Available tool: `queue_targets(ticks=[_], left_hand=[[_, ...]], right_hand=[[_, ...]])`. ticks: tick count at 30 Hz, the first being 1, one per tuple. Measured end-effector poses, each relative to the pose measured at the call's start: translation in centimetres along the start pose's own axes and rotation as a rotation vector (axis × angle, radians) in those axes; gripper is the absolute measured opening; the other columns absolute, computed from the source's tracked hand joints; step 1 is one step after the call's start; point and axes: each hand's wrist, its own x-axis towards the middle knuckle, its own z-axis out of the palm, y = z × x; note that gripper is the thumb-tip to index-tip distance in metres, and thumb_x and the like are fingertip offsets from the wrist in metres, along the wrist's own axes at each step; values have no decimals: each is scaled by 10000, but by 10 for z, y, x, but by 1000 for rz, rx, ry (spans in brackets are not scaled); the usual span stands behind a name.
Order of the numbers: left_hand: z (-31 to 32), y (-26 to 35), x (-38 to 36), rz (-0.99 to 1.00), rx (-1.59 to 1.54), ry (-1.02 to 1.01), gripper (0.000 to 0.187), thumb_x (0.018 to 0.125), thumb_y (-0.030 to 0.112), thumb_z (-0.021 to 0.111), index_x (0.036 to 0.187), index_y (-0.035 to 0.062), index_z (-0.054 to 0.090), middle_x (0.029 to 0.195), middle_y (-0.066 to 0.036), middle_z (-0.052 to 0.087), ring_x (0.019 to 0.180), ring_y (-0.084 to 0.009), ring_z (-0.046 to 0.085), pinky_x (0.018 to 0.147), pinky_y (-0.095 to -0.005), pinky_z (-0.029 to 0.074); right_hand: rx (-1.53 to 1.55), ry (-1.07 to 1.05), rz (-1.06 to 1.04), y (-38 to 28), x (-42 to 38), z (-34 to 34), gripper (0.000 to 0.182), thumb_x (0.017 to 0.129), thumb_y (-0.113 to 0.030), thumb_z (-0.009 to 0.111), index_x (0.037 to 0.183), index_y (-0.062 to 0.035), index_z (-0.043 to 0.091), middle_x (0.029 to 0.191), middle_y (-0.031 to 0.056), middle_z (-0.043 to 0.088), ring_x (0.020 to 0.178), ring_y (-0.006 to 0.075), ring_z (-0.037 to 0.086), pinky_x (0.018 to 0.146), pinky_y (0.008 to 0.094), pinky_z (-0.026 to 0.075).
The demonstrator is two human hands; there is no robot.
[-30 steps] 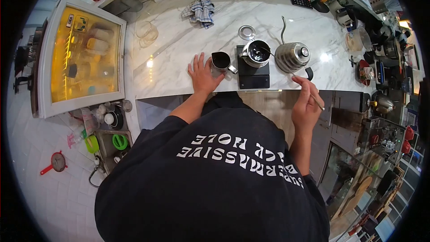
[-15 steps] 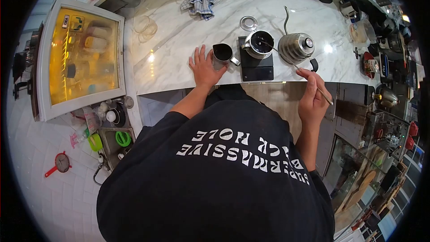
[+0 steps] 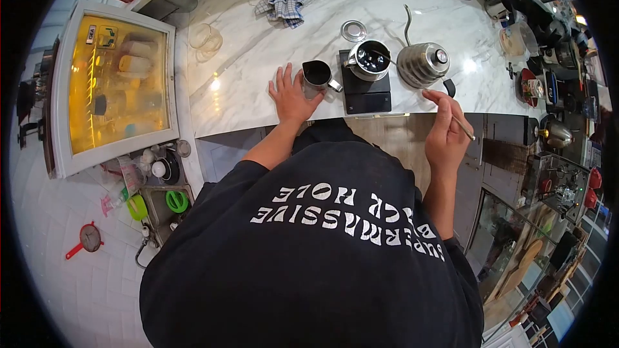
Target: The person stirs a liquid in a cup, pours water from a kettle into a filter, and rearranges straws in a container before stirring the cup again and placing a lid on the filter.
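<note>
At counter, L hand at 1 pitcher, R hand holds 1 utensil.

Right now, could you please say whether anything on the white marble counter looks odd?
Only the blue-and-white checked cloth looks untidy, bunched up toward the back of the counter; I see no spill.

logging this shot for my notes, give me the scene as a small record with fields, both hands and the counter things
left hand: open, fingers spread, close against the small jug; firm grip not clear
right hand: holds a thin rod near one end; it slants toward the metal cup
metal cup: uncovered, dark inside, on the black scale
kettle: steel, long thin spout, right of the scale
behind: round metal disc, checked cloth
surface: marbled white counter
</note>
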Motion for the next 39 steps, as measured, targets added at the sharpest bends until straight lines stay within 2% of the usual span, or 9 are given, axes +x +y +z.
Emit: queue_targets(ticks=[4, 7, 10, 16, 19, 22, 28, 34, 39], left_hand=[[-4, 3, -1, 29, -35, 44, 865, 788, 642, 827, 1367, 24, 649, 1679, -155, 369, 1605, -382, 240, 1259, -644, 135], [-1, 2, 0, 25, -45, 51, 860, 787, 636, 831, 1364, 24, 651, 1674, -162, 375, 1603, -388, 243, 1258, -643, 136], [-2, 2, 0, -1, -15, 10, 864, 770, 625, 834, 1459, 149, 619, 1691, -124, 368, 1621, -360, 211, 1272, -633, 104], [-1, 1, -1, 0, -5, 10, 855, 774, 627, 832, 1453, 153, 620, 1691, -119, 369, 1622, -358, 210, 1273, -634, 103], [-1, 1, -1, 38, -41, 62, 864, 783, 638, 830, 1365, 26, 645, 1669, -170, 378, 1597, -402, 252, 1242, -667, 143], [-2, 2, -1, -4, -8, -4, 870, 775, 629, 832, 1465, 152, 601, 1698, -131, 360, 1622, -360, 213, 1268, -644, 111], [-1, 2, -1, 33, -52, 57, 857, 782, 624, 830, 1372, 31, 641, 1668, -163, 380, 1599, -400, 252, 1244, -666, 144], [0, 1, -1, 41, -37, 67, 855, 779, 621, 832, 1359, 21, 646, 1667, -166, 380, 1599, -395, 253, 1243, -667, 149], [-2, 2, -2, 36, -35, 61, 853, 782, 625, 826, 1351, 15, 651, 1666, -167, 378, 1599, -394, 253, 1244, -664, 149]], right_hand=[[45, 37, 10, 4, -2, -2, 250, 1115, -121, 571, 1102, 20, 777, 1042, 119, 814, 936, 186, 739, 869, 308, 551], [10, -3, 7, -6, -1, 6, 249, 1115, -119, 572, 1106, 25, 774, 1037, 116, 816, 921, 164, 740, 844, 290, 554], [12, 14, -4, -1, 2, 7, 254, 1118, -122, 566, 1113, 27, 772, 1040, 113, 818, 924, 166, 746, 856, 292, 558], [25, 23, -39, 3, -4, -1, 254, 1123, -120, 561, 1127, 39, 760, 1043, 131, 816, 947, 184, 758, 875, 317, 566], [-55, -1, -45, -5, -3, 2, 256, 1126, -121, 559, 1134, 43, 756, 1046, 142, 814, 956, 192, 759, 881, 319, 569], [73, 81, 28, 1, -1, 2, 255, 1126, -119, 558, 1130, 40, 758, 1051, 140, 815, 957, 198, 766, 884, 319, 571], [31, 62, -12, -3, 3, 5, 239, 1115, -103, 567, 1128, 42, 757, 1040, 122, 811, 940, 202, 764, 888, 322, 571], [3, -86, -212, -6, 2, -4, 202, 1101, -76, 584, 1113, 23, 760, 1046, 118, 804, 973, 204, 757, 904, 326, 570], [75, -20, -78, -14, 8, -9, 166, 1079, -42, 598, 1083, 15, 754, 1038, 119, 796, 969, 245, 756, 922, 340, 568]])
